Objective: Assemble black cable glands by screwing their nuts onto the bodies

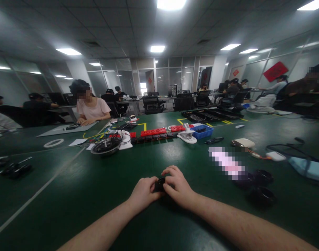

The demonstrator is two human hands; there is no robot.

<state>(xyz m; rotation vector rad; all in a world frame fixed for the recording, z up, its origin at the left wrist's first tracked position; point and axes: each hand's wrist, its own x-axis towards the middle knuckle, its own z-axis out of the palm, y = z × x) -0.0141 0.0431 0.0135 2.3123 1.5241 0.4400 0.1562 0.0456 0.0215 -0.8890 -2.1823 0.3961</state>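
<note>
Between my hands is a small black part [160, 184] with a rounded face, low over the green table [102, 202]. My left hand [144, 189] grips it from the left, thumb and fingers closed on its edge. From the right, my right hand [177, 185] has its fingers curled around the other side and over the top. The fingers cover much of the part, so its exact kind does not show. To the right stand several round black cups or rings [261, 195], apart from my hands.
Ahead lie a metal bowl [106, 145] of dark parts, a row of red blocks [153, 132], a white clamp [187, 135] and a blue bin [202, 131]. Black parts [16, 170] lie left. Cables and a light-blue pouch [308, 167] lie right. A person [93, 104] sits across the table.
</note>
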